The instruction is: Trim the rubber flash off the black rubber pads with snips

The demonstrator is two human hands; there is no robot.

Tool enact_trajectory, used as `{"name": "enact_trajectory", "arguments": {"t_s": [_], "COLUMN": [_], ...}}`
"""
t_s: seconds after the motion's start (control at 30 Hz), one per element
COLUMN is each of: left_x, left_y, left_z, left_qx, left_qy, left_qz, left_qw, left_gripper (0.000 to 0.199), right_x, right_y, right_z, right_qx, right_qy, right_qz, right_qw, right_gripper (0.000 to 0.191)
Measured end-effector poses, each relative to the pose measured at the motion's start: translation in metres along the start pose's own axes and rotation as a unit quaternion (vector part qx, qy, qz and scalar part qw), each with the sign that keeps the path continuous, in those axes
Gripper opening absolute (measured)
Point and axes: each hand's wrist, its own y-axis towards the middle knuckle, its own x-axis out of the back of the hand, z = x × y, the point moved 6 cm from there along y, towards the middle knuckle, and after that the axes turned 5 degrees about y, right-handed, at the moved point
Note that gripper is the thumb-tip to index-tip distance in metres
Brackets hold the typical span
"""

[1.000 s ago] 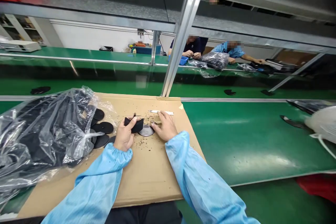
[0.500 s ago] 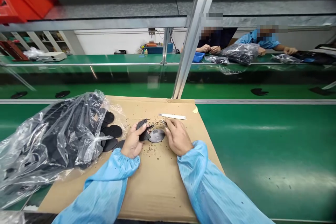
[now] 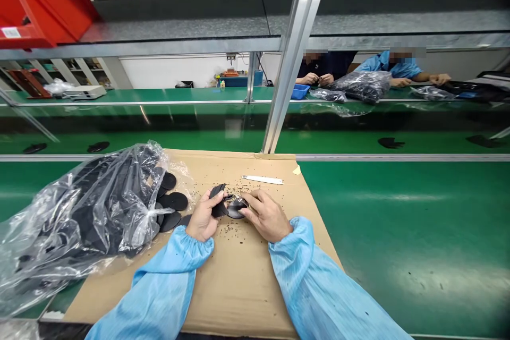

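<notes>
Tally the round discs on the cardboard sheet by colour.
Black discs mostly in view: 3
Grey disc: 1
Total: 4
Any further black discs hidden under the plastic bag cannot be counted.

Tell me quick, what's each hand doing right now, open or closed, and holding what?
Left hand: closed, holding a black flat piece.
Right hand: closed, pinching a small metal item, too small to identify.
</notes>
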Motion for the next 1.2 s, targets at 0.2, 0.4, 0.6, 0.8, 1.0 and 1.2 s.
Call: {"name": "enact_trajectory", "arguments": {"t_s": [0.2,0.4,0.6,0.8,1.0,1.2], "left_x": [0.000,0.002,0.003,0.000,0.000,0.001], "left_y": [-0.002,-0.001,0.000,-0.001,0.001,0.004], "left_z": [-0.001,0.001,0.001,-0.002,-0.004,-0.006], "left_qx": [-0.003,-0.010,-0.014,-0.058,-0.074,-0.106], "left_qy": [0.004,0.009,0.017,0.036,0.040,0.013], "left_qz": [-0.004,-0.003,-0.006,-0.001,0.001,0.008], "left_qw": [1.000,1.000,1.000,0.998,0.996,0.994], "left_gripper": [0.032,0.034,0.035,0.044,0.046,0.045], "right_x": [0.002,0.000,-0.004,-0.001,0.002,0.000], "right_y": [0.000,0.000,-0.002,-0.001,0.000,-0.002], "right_z": [0.002,0.000,-0.002,-0.007,-0.015,-0.016], "right_qx": [0.016,0.013,-0.011,-0.041,-0.063,-0.073], "right_qy": [0.001,-0.009,0.013,0.103,0.135,0.127], "right_qz": [0.002,0.021,0.028,-0.033,-0.053,-0.046], "right_qw": [1.000,1.000,0.999,0.993,0.987,0.988], "right_gripper": [0.035,0.033,0.031,0.030,0.031,0.031]}}
